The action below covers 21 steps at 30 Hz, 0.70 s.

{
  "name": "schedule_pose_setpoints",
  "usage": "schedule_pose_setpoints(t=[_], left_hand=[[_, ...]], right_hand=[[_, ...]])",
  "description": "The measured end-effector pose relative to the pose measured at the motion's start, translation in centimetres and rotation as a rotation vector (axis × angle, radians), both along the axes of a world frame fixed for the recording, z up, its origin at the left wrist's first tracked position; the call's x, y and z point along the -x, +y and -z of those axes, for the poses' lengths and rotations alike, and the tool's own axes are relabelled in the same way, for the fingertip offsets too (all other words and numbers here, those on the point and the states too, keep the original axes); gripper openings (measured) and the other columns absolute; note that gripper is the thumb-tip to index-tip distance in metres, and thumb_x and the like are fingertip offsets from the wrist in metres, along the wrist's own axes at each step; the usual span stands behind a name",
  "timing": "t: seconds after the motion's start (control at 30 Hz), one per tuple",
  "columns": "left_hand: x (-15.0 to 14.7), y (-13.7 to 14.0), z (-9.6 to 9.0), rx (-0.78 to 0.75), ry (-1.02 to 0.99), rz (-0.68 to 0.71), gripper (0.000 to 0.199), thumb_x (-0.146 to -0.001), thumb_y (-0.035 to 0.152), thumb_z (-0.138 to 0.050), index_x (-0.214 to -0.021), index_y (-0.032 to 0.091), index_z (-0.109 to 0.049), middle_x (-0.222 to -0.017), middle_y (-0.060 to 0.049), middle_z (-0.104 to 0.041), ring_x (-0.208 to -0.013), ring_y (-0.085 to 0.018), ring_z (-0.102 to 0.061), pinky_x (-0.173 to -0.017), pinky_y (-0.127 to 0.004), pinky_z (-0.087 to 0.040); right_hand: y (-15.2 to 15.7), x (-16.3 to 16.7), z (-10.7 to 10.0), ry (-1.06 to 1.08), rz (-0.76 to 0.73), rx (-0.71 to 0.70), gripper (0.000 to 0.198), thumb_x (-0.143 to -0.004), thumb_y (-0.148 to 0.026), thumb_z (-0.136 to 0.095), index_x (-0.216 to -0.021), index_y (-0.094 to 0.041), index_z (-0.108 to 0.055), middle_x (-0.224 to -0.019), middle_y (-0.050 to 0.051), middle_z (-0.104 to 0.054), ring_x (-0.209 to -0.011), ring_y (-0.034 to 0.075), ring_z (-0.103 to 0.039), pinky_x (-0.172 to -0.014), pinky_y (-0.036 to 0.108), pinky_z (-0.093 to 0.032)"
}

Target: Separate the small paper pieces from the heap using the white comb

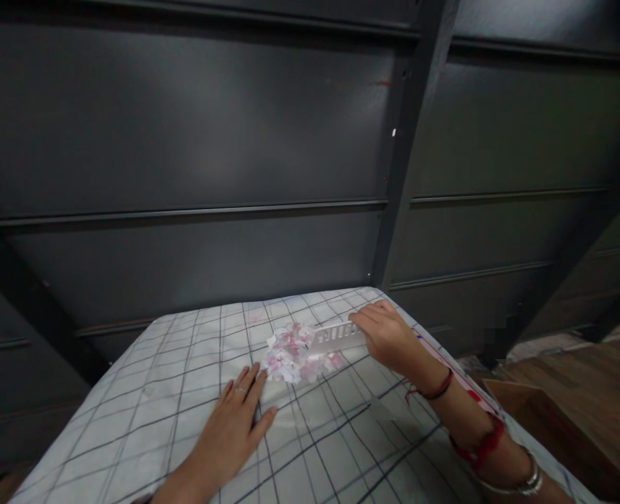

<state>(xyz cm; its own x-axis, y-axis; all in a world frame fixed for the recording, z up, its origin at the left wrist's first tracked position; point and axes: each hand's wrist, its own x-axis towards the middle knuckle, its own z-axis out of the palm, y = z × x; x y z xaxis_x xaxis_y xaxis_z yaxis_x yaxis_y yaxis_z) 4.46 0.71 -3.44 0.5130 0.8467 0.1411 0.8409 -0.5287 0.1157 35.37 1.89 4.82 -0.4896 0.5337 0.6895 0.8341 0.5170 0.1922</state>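
Observation:
A small pile of white and pink scraps (pixel 291 357), which look like bits of paper, lies on the checked cloth (pixel 183 392). My right hand (pixel 383 332) grips one end of a flat white strip with a row of cut-out holes (pixel 335 337). The strip's other end touches the pile or hangs just over it; I cannot tell which. On the cloth, just left of the scraps, my left hand (pixel 236 413) rests flat with its fingers stretched out and nothing in it.
Grey metal panels (pixel 209 140) with ribs rise behind the far edge of the cloth-covered surface. Below its right side an open cardboard box (pixel 546 420) stands on the wooden floor (pixel 593 378). A red-and-white item (pixel 470 392) lies along the right edge, partly under my forearm.

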Motion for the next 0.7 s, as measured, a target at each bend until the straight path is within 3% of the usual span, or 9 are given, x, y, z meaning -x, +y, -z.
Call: schedule_pose_setpoints(t=[0.2, 0.33, 0.7], left_hand=[[0.1, 0.0, 0.2, -0.016, -0.014, 0.009, 0.058, -0.091, 0.047, -0.038, -0.139, 0.016, -0.034, -0.145, -0.013, -0.031, -0.132, -0.03, -0.027, -0.104, -0.049, -0.027], [-0.1, -0.1, -0.1, 0.011, 0.019, -0.006, 0.06, -0.092, 0.048, -0.035, -0.139, 0.012, -0.033, -0.145, -0.015, -0.03, -0.132, -0.031, -0.026, -0.105, -0.05, -0.025], [0.0, 0.1, 0.2, -0.015, -0.009, 0.017, 0.057, -0.092, 0.048, -0.035, -0.139, 0.014, -0.035, -0.145, -0.014, -0.032, -0.132, -0.031, -0.027, -0.105, -0.05, -0.026]], right_hand=[[-0.4, -0.2, -0.5, 0.012, -0.013, -0.033, 0.032, -0.075, 0.002, -0.033, -0.082, -0.012, -0.061, -0.069, 0.006, -0.057, -0.07, 0.017, -0.047, -0.073, 0.031, -0.032], [-0.7, -0.2, -0.8, -0.032, -0.062, 0.031, 0.03, -0.074, 0.002, -0.034, -0.079, -0.013, -0.06, -0.067, 0.005, -0.055, -0.068, 0.016, -0.046, -0.073, 0.03, -0.033], [-1.4, 0.3, -1.3, -0.051, -0.1, 0.127, 0.027, -0.076, -0.002, -0.034, -0.072, -0.017, -0.056, -0.064, 0.003, -0.05, -0.067, 0.016, -0.042, -0.07, 0.03, -0.032]])
